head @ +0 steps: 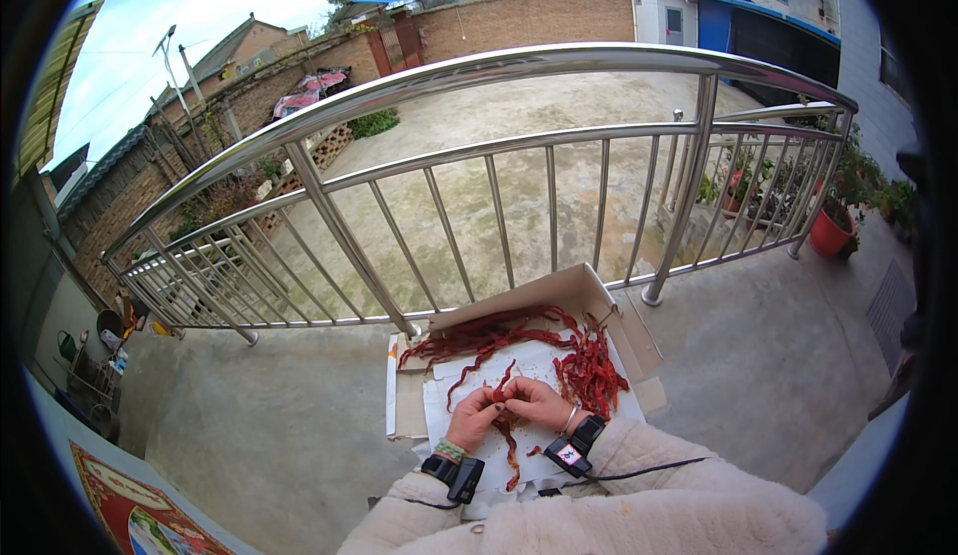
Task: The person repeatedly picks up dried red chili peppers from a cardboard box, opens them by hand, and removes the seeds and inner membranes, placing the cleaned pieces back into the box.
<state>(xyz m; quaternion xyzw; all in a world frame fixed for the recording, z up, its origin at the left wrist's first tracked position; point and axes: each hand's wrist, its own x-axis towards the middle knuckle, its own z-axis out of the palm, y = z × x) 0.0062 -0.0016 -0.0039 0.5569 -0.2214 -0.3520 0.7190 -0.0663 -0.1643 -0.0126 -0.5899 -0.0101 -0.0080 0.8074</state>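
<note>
Both of my hands meet over white paper inside an opened cardboard box. My left hand (pixel 473 419) and my right hand (pixel 537 404) pinch a dried red chili pepper (pixel 503 385) between their fingertips, and its thin end points up past them. Beneath my hands hangs or lies another reddish-brown dried piece (pixel 512 454); whether it joins the held one is hidden. Long dried chilies (pixel 486 332) lie along the box's far side. A heap of crumpled red chili pieces (pixel 591 375) sits to the right of my right hand. Small seeds or crumbs dot the white paper (pixel 458 398).
A stainless steel railing (pixel 494 143) runs just beyond the cardboard box (pixel 635 338). Concrete floor (pixel 277 405) surrounds the box. A red flowerpot (pixel 832 231) with a plant stands at the right. Black wrist devices with cables (pixel 651 471) are strapped to both wrists.
</note>
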